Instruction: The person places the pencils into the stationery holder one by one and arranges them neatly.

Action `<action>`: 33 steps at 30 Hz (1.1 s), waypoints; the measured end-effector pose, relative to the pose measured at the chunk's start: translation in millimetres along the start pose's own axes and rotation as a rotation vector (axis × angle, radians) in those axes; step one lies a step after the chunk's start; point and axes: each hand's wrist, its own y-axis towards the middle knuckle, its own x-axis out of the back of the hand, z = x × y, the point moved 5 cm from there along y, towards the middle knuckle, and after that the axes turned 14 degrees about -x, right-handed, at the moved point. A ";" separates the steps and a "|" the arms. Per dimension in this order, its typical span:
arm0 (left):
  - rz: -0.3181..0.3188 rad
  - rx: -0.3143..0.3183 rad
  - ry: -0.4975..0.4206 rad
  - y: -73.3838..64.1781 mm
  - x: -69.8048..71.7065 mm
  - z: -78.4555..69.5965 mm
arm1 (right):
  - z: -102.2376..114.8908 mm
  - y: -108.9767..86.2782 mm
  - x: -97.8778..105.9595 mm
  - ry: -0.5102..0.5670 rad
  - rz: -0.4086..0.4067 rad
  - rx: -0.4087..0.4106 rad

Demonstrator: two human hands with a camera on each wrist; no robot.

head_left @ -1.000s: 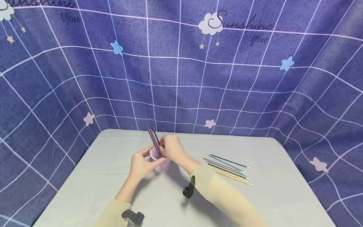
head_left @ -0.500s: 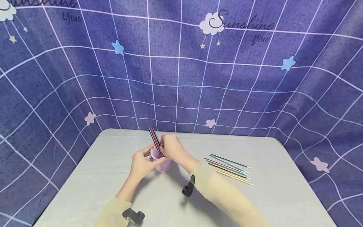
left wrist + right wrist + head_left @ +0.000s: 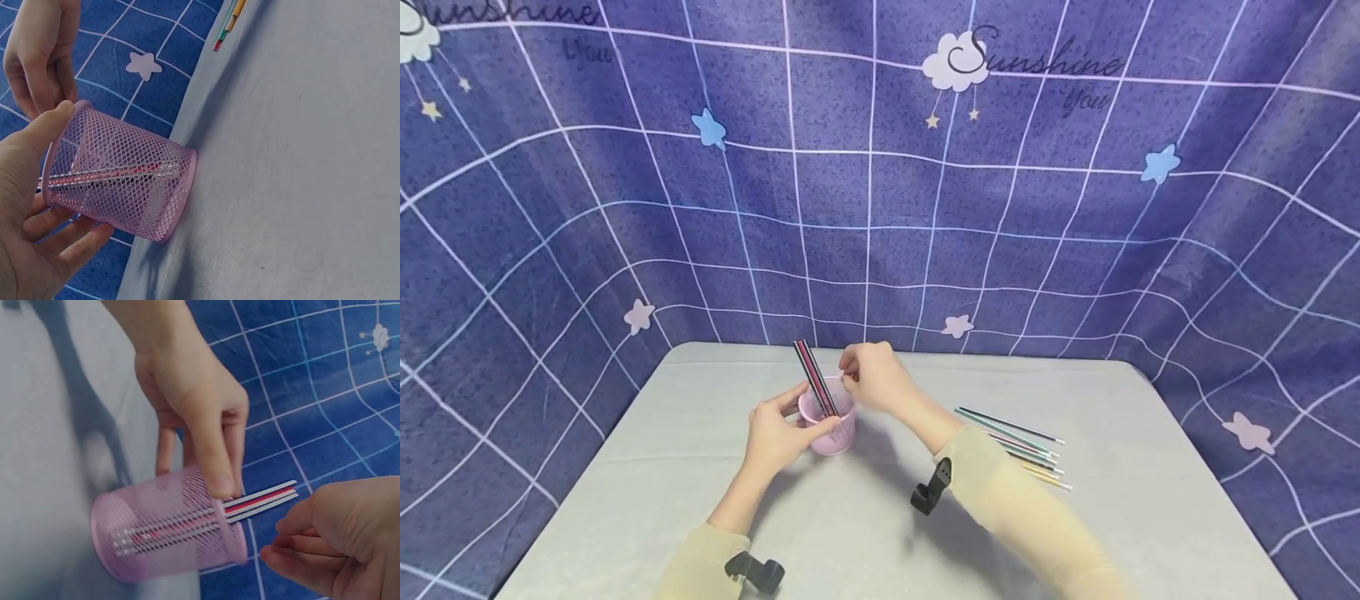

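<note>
A pink mesh pencil cup (image 3: pixel 837 439) stands on the table, and my left hand (image 3: pixel 773 435) grips it near the rim, thumb on one side and fingers round the other. Several pencils (image 3: pixel 814 375) lean together inside it, their upper ends sticking out past the rim toward the back left. The left wrist view shows their lower ends through the mesh (image 3: pixel 119 147). My right hand (image 3: pixel 880 379) hovers just right of the cup's mouth with loosely bent fingers and nothing in them. In the right wrist view, this right hand (image 3: pixel 344 540) is apart from the protruding pencils (image 3: pixel 262 500).
Several more pencils (image 3: pixel 1011 427), dark, green, red and yellow, lie side by side on the right of the pale table (image 3: pixel 1120 500); my right sleeve (image 3: pixel 1000 483) covers part of them. A dark blue curtain with a grid pattern (image 3: pixel 910 192) hangs behind the table.
My right hand has let go of the pencils and moved up and right from the cup, its forearm now over part of the loose pencils. My left hand keeps holding the cup.
</note>
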 end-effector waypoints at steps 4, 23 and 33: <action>-0.002 0.010 -0.004 -0.3 0.2 -1.1 | -8.2 -3.8 15.0 0.000 -0.031 0.031; 0.004 0.030 0.006 0.4 0.8 2.4 | -86.0 -30.5 71.7 -0.060 -0.087 -0.034; 0.012 0.038 0.005 1.5 0.4 1.9 | -120.3 -44.4 84.2 -0.089 -0.109 -0.071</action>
